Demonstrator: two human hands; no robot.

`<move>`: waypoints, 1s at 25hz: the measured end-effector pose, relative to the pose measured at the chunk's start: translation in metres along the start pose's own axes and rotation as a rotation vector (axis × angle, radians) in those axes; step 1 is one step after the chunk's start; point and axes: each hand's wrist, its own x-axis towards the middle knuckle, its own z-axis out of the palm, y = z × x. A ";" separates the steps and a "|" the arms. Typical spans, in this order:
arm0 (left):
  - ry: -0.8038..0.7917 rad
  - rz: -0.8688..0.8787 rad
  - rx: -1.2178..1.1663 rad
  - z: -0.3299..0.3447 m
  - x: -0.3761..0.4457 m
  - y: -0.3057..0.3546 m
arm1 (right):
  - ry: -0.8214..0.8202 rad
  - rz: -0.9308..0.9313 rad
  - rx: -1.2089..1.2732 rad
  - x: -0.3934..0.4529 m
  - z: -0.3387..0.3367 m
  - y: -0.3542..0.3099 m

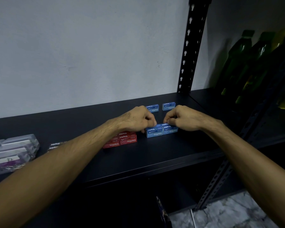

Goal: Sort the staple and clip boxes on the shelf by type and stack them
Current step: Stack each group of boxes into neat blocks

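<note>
On the dark shelf (pixel 155 155) a cluster of blue staple boxes (pixel 161 131) sits at centre. My left hand (pixel 136 120) pinches the left part of the cluster with curled fingers, and my right hand (pixel 183 118) pinches the right part. Two more blue staple boxes stand apart behind them, one (pixel 152 108) on the left and one (pixel 168 106) on the right. A group of red staple boxes (pixel 122 140) lies left of the blue cluster, partly under my left wrist. Black staple boxes (pixel 56 144) show beyond my left forearm. Clear clip boxes (pixel 11 150) are stacked at the far left.
A perforated black upright (pixel 190 46) rises at the shelf's back right corner. Green bottles (pixel 247 63) stand on the neighbouring shelf to the right. A grey wall closes the back. Below lie a lower shelf and a marbled floor (pixel 229 214).
</note>
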 end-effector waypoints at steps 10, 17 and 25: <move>0.183 -0.025 -0.058 -0.010 0.012 -0.012 | 0.138 0.022 0.036 0.012 -0.001 0.009; 0.369 -0.091 0.021 -0.015 0.047 -0.028 | 0.388 0.031 -0.233 0.051 -0.006 0.023; 0.266 -0.087 0.033 -0.005 0.077 -0.037 | 0.271 0.106 -0.188 0.075 -0.012 0.036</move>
